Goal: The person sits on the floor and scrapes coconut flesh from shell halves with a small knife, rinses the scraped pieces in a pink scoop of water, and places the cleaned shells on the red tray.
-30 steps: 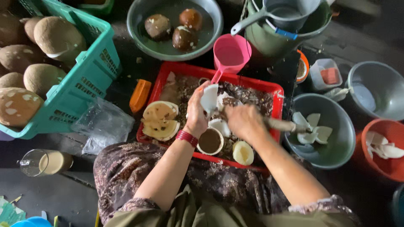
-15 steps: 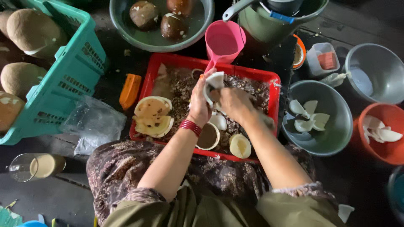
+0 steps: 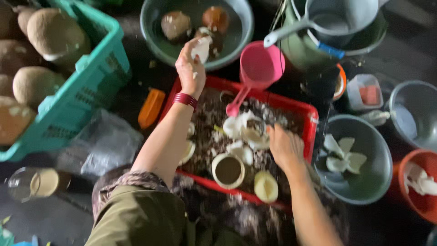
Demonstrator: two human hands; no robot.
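Left hand (image 3: 191, 68) pinched a white coconut chunk (image 3: 201, 48) over the round grey bowl (image 3: 154, 27); right hand (image 3: 284, 146) curled among pale shells in the red tray (image 3: 309, 114), grip unclear.

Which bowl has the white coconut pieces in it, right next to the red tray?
The grey-green bowl on the right of the red tray. It holds white coconut pieces; the bowl at the top holds round brown coconuts instead.

1. The left hand (image 3: 191, 68) holds a white coconut piece (image 3: 201, 48) over the green bowl (image 3: 157, 43).
2. The right hand (image 3: 284, 146) rests on white pieces (image 3: 243, 130) in the red tray (image 3: 291, 102).
3. A pink scoop (image 3: 259, 68) leans on the tray's rim.
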